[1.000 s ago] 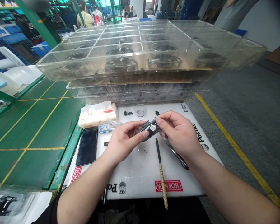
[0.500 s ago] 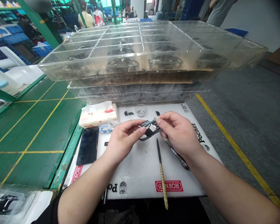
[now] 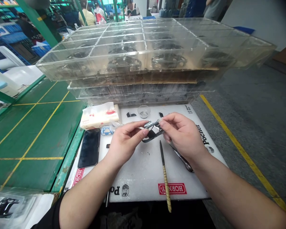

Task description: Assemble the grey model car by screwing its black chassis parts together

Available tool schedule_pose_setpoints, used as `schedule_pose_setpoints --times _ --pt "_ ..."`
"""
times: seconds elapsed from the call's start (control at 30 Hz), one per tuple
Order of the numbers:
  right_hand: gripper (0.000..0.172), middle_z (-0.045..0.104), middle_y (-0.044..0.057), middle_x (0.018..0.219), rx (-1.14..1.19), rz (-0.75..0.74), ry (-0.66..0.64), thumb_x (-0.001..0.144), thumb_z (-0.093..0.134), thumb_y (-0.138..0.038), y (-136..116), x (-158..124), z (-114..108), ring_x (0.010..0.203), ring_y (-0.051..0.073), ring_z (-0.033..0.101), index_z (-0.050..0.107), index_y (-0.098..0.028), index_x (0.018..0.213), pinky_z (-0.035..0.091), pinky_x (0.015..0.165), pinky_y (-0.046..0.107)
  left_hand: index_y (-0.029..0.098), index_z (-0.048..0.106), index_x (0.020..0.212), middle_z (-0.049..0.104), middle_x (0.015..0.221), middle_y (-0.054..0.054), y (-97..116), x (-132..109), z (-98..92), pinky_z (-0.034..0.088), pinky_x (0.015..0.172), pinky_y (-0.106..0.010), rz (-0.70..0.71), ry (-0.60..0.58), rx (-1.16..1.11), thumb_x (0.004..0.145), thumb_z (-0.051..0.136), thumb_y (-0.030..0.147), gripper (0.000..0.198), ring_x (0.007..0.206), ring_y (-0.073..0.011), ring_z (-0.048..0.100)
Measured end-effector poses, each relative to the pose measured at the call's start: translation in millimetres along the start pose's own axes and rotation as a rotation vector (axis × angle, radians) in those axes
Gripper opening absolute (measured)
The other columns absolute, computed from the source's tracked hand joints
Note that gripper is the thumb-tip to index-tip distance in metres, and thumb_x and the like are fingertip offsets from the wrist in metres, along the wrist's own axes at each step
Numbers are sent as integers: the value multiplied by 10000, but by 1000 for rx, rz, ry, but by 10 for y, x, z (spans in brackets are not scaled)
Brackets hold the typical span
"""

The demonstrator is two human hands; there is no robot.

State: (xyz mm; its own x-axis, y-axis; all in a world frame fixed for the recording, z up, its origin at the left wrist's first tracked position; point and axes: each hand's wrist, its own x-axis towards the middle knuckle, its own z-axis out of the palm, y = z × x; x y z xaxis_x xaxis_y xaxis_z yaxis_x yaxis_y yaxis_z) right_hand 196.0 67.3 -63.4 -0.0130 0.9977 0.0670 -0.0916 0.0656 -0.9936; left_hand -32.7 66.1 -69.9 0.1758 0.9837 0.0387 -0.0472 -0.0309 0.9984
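Note:
Between my two hands, above the white work surface [image 3: 138,171], is a dark glossy model car body shell [image 3: 154,135] with openings in it. My left hand [image 3: 127,136] pinches its left end between thumb and fingers. The fingertips of my right hand [image 3: 181,133] grip its right end; what lies under them is partly hidden. Below the shell lies a file-like tool [image 3: 165,171] with a yellow wrapped handle. Under my right hand rests a metal tool [image 3: 184,162], partly covered. Small black parts [image 3: 131,114] and a clear cup [image 3: 144,112] sit beyond my hands.
Stacked clear compartment trays [image 3: 145,60] holding dark car bodies rise behind the surface. At left are a tissue pack [image 3: 100,116], a phone [image 3: 89,148] and a green table [image 3: 30,133]. Tiny bits [image 3: 148,153] lie below my hands. People work in the background.
The camera view has shifted slightly. My hands keep the same hold on the car body shell, which has barely moved.

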Motion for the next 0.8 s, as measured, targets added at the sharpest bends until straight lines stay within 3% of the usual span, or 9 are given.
schedule_pose_setpoints --times 0.17,0.33,0.5,0.8 --pt "487 675 -36 663 18 22 3 962 1016 -659 6 9 3 546 134 575 782 -233 995 447 506 280 237 970 1306 927 988 -85 9 1 -7 712 894 -387 -45 -13 -10 949 1049 478 438 888 -231 850" --pt "451 685 -35 687 14 7 4 974 1012 -629 38 1 -1 540 136 586 788 -239 1006 470 502 289 202 950 1261 890 1031 -97 -12 37 14 635 738 -314 -171 -47 -256 912 1055 584 527 840 -198 794" --pt "410 693 -40 715 7 -18 -25 998 1003 -611 76 -14 -12 540 138 597 796 -258 1027 494 508 305 195 940 1185 850 925 -64 6 58 12 569 691 -284 -295 -73 -329 855 1092 431 433 762 -166 746" --pt "427 688 -43 710 -8 -9 0 980 1020 -628 96 -12 -24 531 142 587 790 -273 1033 489 509 317 196 931 1134 805 894 -44 55 74 12 511 648 -293 -361 -87 -453 877 1007 363 316 683 -138 655"
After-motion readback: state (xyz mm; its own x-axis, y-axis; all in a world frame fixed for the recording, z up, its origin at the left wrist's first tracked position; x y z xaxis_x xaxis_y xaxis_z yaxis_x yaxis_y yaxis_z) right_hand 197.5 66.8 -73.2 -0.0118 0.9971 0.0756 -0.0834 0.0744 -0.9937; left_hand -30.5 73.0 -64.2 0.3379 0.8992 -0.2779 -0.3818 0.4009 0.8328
